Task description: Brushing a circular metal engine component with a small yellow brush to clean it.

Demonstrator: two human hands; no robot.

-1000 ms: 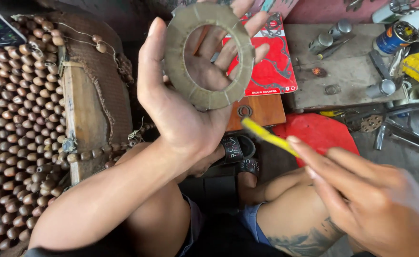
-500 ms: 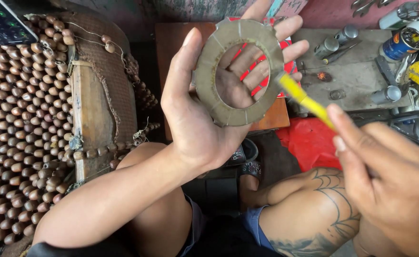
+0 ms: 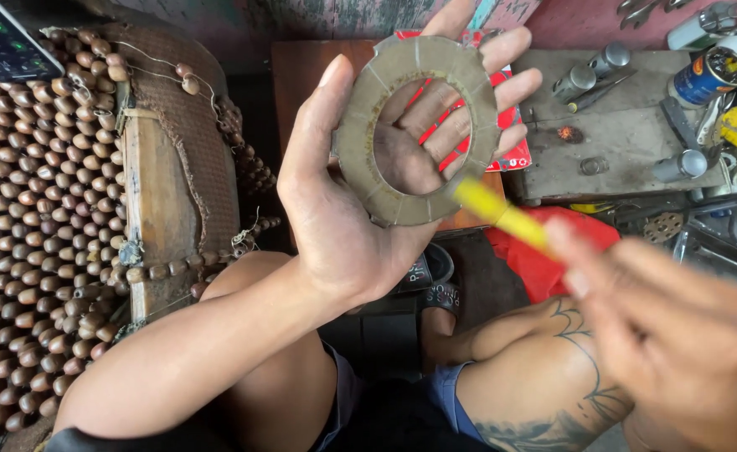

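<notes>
My left hand is raised palm up in the middle of the view and holds a flat grey-brown ring-shaped disc with segmented faces; my fingers show through its hole. My right hand, blurred at the lower right, grips a thin yellow stick-like tool. The tool's tip touches the lower right rim of the disc.
A brown wooden-bead seat cover fills the left side. A red box lies on a wooden board behind the disc. A grey slab at the upper right carries small metal cylinders, a can and tools. My bare knees are below.
My left hand brought the disc slightly lower and closer. My right hand moved the yellow tool up and left from clear of the disc until its tip met the rim.
</notes>
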